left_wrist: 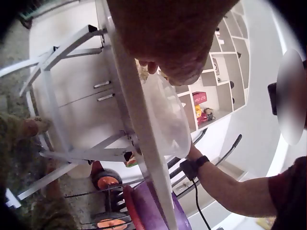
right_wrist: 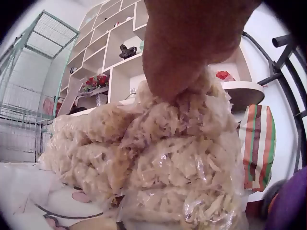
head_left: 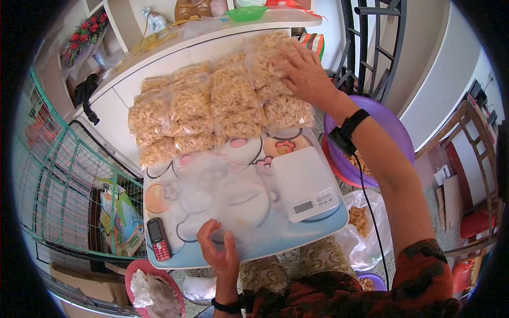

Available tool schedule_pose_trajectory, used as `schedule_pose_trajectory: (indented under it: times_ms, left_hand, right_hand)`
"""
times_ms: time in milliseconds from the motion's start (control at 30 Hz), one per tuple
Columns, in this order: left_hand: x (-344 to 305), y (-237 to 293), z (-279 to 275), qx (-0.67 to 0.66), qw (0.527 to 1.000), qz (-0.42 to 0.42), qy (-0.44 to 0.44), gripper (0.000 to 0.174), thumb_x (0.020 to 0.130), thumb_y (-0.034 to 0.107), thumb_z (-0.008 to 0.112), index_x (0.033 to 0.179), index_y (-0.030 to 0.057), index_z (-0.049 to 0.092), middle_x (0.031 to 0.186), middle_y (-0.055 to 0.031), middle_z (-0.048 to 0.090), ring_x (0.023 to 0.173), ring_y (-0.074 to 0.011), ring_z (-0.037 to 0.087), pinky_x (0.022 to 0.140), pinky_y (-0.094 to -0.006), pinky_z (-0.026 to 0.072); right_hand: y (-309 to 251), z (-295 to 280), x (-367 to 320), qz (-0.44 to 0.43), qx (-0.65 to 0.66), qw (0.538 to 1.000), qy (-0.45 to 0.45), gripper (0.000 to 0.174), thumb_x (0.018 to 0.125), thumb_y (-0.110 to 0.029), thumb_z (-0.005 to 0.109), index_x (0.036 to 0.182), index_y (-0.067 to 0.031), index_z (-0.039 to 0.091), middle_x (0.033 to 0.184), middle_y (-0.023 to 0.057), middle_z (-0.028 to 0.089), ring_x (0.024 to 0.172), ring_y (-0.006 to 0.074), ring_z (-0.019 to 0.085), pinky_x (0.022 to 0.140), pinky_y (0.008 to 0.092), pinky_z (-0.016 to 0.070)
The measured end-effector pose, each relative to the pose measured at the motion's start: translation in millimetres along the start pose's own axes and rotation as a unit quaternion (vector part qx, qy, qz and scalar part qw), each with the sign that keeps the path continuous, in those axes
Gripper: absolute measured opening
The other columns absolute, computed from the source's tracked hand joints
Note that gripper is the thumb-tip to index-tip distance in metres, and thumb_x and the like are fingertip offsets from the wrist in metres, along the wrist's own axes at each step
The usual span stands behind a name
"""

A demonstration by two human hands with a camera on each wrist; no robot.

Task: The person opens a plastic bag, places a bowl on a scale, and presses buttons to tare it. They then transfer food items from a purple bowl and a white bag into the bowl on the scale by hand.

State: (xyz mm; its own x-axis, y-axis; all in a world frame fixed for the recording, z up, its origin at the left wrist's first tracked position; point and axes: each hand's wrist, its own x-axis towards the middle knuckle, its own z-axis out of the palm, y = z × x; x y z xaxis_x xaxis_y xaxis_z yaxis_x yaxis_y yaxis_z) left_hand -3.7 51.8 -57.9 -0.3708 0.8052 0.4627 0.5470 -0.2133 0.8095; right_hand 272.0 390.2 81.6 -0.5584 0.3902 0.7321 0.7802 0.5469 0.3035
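Observation:
Clear bags packed with pale dried flakes [head_left: 188, 106] stand stacked in rows along the back of the small table. My right hand [head_left: 305, 71] lies on the stack's back right corner, fingers extended over the top bags [right_wrist: 201, 103]. At the front edge, my left hand [head_left: 220, 252] has thumb and fingers apart, beside thin clear plastic bags [head_left: 217, 191] lying flat. A white digital kitchen scale [head_left: 305, 183] sits to the right of them, its pan bare. In the left wrist view, my left hand [left_wrist: 168, 48] hides part of the plastic.
A red and black phone [head_left: 158, 239] lies on the table's left corner. To the right stand a purple basin [head_left: 397, 132] and an open plastic sack of flakes [head_left: 371, 233]. A green wire cage [head_left: 69, 180] is at the left, a white cabinet [head_left: 111, 114] behind.

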Motion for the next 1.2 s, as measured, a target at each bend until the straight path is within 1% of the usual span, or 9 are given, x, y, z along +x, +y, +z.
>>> schedule_pose_trajectory:
  times_ms: [167, 367, 467, 567, 667, 767, 967, 1067, 1200]
  left_hand:
    - [0.2, 3.6, 0.9, -0.002, 1.0, -0.001, 0.006, 0.038, 0.089, 0.005, 0.065, 0.124, -0.0024, 0.054, 0.113, -0.0148, 0.058, 0.105, -0.028, 0.056, 0.097, -0.0397, 0.0435]
    - [0.0, 3.1, 1.7, 0.01, 1.0, -0.008, 0.004, 0.037, 0.089, 0.006, 0.065, 0.124, -0.0024, 0.054, 0.112, -0.015, 0.058, 0.103, -0.0273, 0.057, 0.095, -0.0391, 0.0441]
    - [0.3, 2.8, 2.7, 0.014, 1.0, -0.01, 0.004, 0.037, 0.09, 0.007, 0.065, 0.124, -0.0023, 0.054, 0.112, -0.0147, 0.058, 0.103, -0.027, 0.057, 0.094, -0.0387, 0.0443]
    - [1.0, 5.7, 4.7, 0.004, 1.0, -0.018, 0.01, 0.036, 0.091, 0.009, 0.064, 0.124, -0.0022, 0.055, 0.111, -0.0143, 0.059, 0.103, -0.0264, 0.057, 0.094, -0.0381, 0.0444]
    - [0.1, 1.9, 4.5, -0.004, 1.0, -0.019, 0.018, 0.036, 0.092, 0.01, 0.063, 0.124, -0.0023, 0.055, 0.111, -0.0142, 0.059, 0.103, -0.0257, 0.057, 0.094, -0.0377, 0.0442]
    - [0.9, 2.3, 4.3, -0.001, 1.0, -0.021, 0.018, 0.036, 0.092, 0.011, 0.063, 0.124, -0.0024, 0.055, 0.111, -0.0141, 0.059, 0.103, -0.0253, 0.057, 0.094, -0.0375, 0.0441]
    - [0.6, 1.0, 5.2, -0.01, 1.0, -0.023, 0.011, 0.038, 0.093, 0.014, 0.064, 0.125, -0.0023, 0.054, 0.112, -0.0135, 0.059, 0.104, -0.025, 0.057, 0.094, -0.0378, 0.0441]
    - [1.1, 1.3, 4.1, -0.005, 1.0, -0.028, 0.007, 0.04, 0.093, 0.017, 0.065, 0.126, -0.0022, 0.054, 0.112, -0.0133, 0.059, 0.104, -0.0249, 0.057, 0.095, -0.038, 0.0439]
    - [0.7, 0.2, 5.7, -0.013, 0.999, -0.034, 0.013, 0.041, 0.094, 0.02, 0.065, 0.126, -0.0021, 0.054, 0.111, -0.0133, 0.059, 0.104, -0.025, 0.056, 0.096, -0.0381, 0.0434]
  right_hand:
    - [-4.4, -20.7, -10.3, 0.02, 0.036, 0.999, 0.027, 0.058, 0.082, -0.019, 0.073, 0.137, -0.0202, 0.054, 0.148, 0.0112, 0.041, 0.141, 0.035, 0.033, 0.112, 0.0489, 0.0306]
    - [2.9, -21.1, -30.3, 0.008, 0.006, 1.0, 0.025, 0.052, 0.082, -0.017, 0.071, 0.132, -0.0164, 0.057, 0.137, 0.0111, 0.048, 0.13, 0.0337, 0.043, 0.105, 0.0483, 0.0365]
    - [2.9, -29.9, -26.1, 0.006, 0.036, 0.999, -0.015, 0.046, 0.081, -0.012, 0.07, 0.125, -0.0142, 0.058, 0.131, 0.0105, 0.051, 0.124, 0.0335, 0.047, 0.101, 0.0467, 0.0389]
    - [8.0, -18.5, -22.1, -0.002, 0.011, 1.0, 0.013, 0.043, 0.078, -0.007, 0.068, 0.12, -0.0124, 0.059, 0.129, 0.0104, 0.051, 0.124, 0.034, 0.047, 0.1, 0.0455, 0.0398]
    - [6.8, -8.3, -21.8, 0.004, -0.01, 1.0, 0.02, 0.047, 0.073, -0.009, 0.07, 0.118, -0.0122, 0.058, 0.126, 0.0111, 0.052, 0.12, 0.0337, 0.048, 0.098, 0.0469, 0.0405]
    - [1.7, -16.7, -23.1, 0.012, 0.025, 1.0, 0.012, 0.049, 0.073, -0.011, 0.071, 0.12, -0.012, 0.056, 0.132, 0.0122, 0.051, 0.126, 0.0341, 0.046, 0.102, 0.0484, 0.0389]
    - [-7.1, -23.2, -21.5, -0.03, -0.001, 1.0, 0.009, 0.061, 0.079, -0.023, 0.073, 0.136, -0.0141, 0.051, 0.148, 0.0113, 0.042, 0.141, 0.0319, 0.034, 0.115, 0.0499, 0.0273]
    - [-8.9, -11.8, -19.6, -0.044, -0.022, 0.999, -0.012, 0.066, 0.082, -0.029, 0.072, 0.141, -0.0154, 0.049, 0.15, 0.0092, 0.041, 0.144, 0.0301, 0.031, 0.117, 0.0505, 0.0241]
    - [-13.4, -3.7, -22.5, -0.018, -0.035, 0.997, -0.066, 0.068, 0.082, -0.032, 0.073, 0.142, -0.0151, 0.048, 0.151, 0.0086, 0.039, 0.144, 0.0301, 0.031, 0.117, 0.052, 0.023]
